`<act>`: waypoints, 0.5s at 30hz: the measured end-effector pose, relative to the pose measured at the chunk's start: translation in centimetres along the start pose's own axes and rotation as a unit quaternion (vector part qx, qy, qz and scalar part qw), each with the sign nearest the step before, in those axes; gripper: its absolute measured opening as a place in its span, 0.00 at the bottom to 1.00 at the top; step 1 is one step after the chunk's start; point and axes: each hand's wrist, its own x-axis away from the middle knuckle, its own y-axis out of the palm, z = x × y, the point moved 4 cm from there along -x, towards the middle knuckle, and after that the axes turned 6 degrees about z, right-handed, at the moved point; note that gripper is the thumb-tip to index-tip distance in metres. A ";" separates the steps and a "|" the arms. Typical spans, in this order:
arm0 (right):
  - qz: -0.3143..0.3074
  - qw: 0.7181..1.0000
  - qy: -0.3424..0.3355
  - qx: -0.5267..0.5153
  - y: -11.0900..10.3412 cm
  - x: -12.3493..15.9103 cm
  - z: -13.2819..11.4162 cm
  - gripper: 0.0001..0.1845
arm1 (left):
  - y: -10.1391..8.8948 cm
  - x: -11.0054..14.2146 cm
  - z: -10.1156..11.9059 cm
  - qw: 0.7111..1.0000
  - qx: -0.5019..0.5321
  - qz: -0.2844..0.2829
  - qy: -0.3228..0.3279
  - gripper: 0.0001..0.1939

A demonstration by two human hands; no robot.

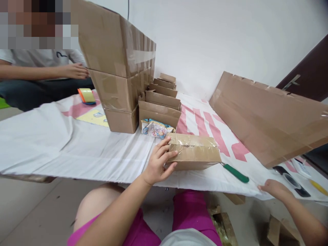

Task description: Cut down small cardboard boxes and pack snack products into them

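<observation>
My left hand (159, 161) steadies the left end of a small taped cardboard box (197, 153), fingers over its top and thumb by its near side. Clear tape runs along the box's top seam, which has a small ragged gap. At the cloth's front edge on the right, my right hand (275, 188) is closed, apart from the box; whatever its fingers hold is hidden. Between box and right hand lies a green-handled tool (236, 173), its metal end partly hidden by the box. A patterned plastic packet (156, 128) lies just behind my left hand.
Stacked cartons (107, 87) tower at left, beside a row of open boxes (160, 112). A large cardboard sheet (266, 119) leans at right, near a black tape-like object (292, 181). Another person's hand (78, 71) is beside the stack. Opened cartons (276, 230) lie on the floor.
</observation>
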 end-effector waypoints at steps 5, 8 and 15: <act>0.027 0.999 -0.028 -0.014 -1.6 -1.3 -4.9 0.10 | 0.0 0.0 0.0 1.000 0.003 0.006 0.002 0.18; 0.075 0.993 -0.083 -0.048 -2.5 -1.0 -9.4 0.11 | 0.0 0.2 0.1 1.000 -0.010 0.006 -0.002 0.18; 0.288 0.873 -0.350 -0.182 -8.1 4.0 -20.8 0.10 | -0.1 0.5 0.4 0.999 -0.038 0.003 -0.004 0.19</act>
